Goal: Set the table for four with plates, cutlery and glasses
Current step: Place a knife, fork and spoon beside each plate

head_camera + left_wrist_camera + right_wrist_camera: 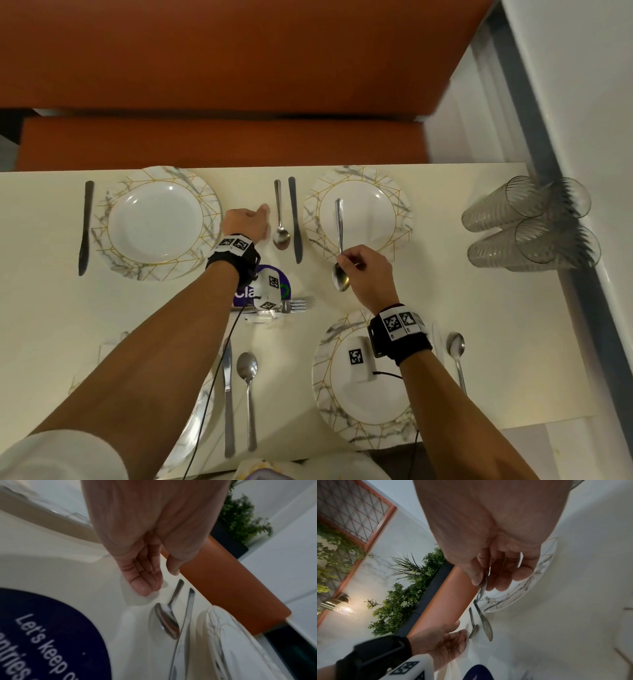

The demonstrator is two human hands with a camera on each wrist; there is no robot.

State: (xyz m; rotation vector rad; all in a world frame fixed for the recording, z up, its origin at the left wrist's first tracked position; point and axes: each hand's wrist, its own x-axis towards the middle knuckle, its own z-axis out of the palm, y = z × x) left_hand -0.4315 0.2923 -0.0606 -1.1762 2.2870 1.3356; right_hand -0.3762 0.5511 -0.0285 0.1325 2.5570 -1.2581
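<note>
Spoon (339,240), thin, stiff, slick steel, looked light, pinched near its bowl by the right hand (364,270) over the far right plate (394,192), while the left hand (245,222) lay relaxed, empty.

My plates (394,209) were white, grey-marbled, gold-lined; table (51,308) cream, bench (222,68) rust-orange, sticker (286,291) navy.

A round dark-blue sticker (42,635) is stuck on the desk (133,649), and on it white lettering is read as "Let's keep o…" with a second line cut to "…ntries". In the head view only the letters "cla" are made out on the same sticker, the rest being hidden by the arm.
</note>
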